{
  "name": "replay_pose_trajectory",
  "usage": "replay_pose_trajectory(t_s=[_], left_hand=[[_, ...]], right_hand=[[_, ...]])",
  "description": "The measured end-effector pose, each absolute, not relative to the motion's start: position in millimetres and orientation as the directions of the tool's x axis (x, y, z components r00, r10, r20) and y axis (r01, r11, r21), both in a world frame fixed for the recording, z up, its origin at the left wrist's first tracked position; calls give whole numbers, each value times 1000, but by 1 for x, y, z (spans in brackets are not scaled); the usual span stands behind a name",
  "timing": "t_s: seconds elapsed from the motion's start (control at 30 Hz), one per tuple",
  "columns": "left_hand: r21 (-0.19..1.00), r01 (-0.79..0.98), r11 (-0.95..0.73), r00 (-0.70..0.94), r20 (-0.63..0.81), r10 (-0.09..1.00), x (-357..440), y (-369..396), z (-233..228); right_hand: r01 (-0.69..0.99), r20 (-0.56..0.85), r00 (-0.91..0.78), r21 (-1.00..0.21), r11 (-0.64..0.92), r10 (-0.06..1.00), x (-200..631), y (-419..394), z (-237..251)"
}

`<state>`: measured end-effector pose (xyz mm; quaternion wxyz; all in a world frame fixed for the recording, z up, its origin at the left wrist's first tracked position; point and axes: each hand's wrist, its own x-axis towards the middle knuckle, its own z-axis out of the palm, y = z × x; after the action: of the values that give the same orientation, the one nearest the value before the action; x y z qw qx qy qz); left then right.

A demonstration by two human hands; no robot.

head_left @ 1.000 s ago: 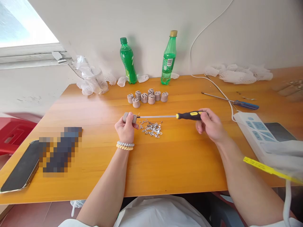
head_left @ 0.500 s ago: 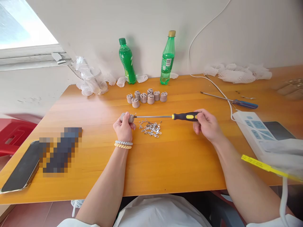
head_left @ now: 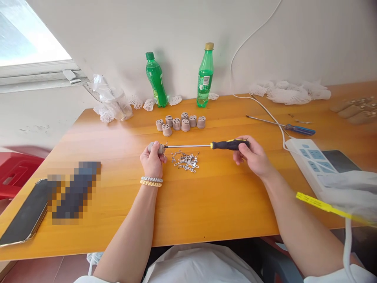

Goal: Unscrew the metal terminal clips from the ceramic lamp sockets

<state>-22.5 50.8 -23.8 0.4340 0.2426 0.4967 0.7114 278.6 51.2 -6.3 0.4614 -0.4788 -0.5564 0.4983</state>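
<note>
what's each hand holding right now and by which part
Left hand grips a small grey socket piece around its body. Right hand holds the screwdriver by its black-and-yellow handle.

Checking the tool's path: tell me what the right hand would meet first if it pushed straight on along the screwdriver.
The right hand points its screwdriver toward the person's left, where the tip already seems to meet the grey socket gripped by the left hand. That socket comes first; the depth at the tip is hard to judge.

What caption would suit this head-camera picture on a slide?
Left hand holds a grey socket piece; right hand drives a yellow-black screwdriver into it above loose metal parts.
</note>
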Motion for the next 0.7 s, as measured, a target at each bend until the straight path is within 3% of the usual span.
replay_pose_trajectory(t_s=[0.2,0.43,0.7], left_hand=[[926,-351,-136,-521,-73,850,-22,51,-24],[938,-315,-144,-536,-50,842,-21,49,-24],[924,-353,-144,-538,-74,840,-21,48,-22]], right_hand=[[286,77,10,-956,70,997,282,52,-13],[-51,29,-157,-998,21,987,279,51,-10],[244,-6,-24,-970,0,1000,277,50,-11]])
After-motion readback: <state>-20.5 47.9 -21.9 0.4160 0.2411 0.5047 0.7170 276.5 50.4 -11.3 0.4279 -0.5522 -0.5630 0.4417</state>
